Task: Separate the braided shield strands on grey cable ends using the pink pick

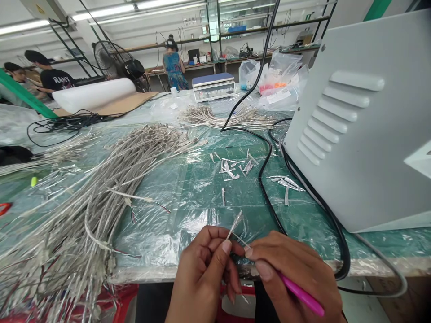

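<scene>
Near the table's front edge, my left hand (210,269) pinches a thin cable (235,225) whose frayed silvery end points up and away. Just to its right, my right hand (292,273) is closed around a tool with a pink handle (301,294). The tool's thin metal tip reaches to the cable beside my left fingertips. Small silvery strips (229,168) lie scattered on the green table beyond my hands, with more strips (288,183) to the right. A large bundle of braided cables (117,175) lies on the left.
A grey metal housing (357,116) stands at the right, with black cords (266,193) running beside it. More cables (232,117) lie farther back, near plastic bags (279,78) and a blue-topped box (213,86). People (174,67) are in the background.
</scene>
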The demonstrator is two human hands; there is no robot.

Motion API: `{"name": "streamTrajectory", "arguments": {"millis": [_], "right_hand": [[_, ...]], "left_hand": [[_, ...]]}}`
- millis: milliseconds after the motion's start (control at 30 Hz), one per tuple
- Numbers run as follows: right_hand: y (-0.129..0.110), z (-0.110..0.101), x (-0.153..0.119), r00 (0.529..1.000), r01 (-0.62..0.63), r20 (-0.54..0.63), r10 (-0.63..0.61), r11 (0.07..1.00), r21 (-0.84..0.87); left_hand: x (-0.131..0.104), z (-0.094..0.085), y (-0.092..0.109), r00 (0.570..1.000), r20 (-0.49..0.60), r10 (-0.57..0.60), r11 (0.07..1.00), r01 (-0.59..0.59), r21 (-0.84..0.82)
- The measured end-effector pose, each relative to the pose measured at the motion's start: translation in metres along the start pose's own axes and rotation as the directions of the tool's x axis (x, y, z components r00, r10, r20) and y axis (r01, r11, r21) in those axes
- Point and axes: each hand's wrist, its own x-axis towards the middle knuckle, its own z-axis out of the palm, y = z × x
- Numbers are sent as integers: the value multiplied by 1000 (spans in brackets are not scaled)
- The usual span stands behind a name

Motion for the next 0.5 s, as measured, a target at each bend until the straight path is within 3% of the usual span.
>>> {"name": "streamTrajectory", "arguments": {"millis": [233, 433, 500], "right_hand": [[0, 1, -3, 1000, -2, -8, 1, 995, -99], [3, 4, -8, 978, -101, -193, 75, 987, -128], [1, 4, -9, 984, -74, -170, 57, 993, -94]], "left_hand": [[-1, 0, 0, 1000, -5, 2, 1000, -2, -7], [-2, 3, 1, 998, -62, 10, 999, -13, -46], [-2, 3, 1, 998, -59, 13, 998, -16, -53]]}}
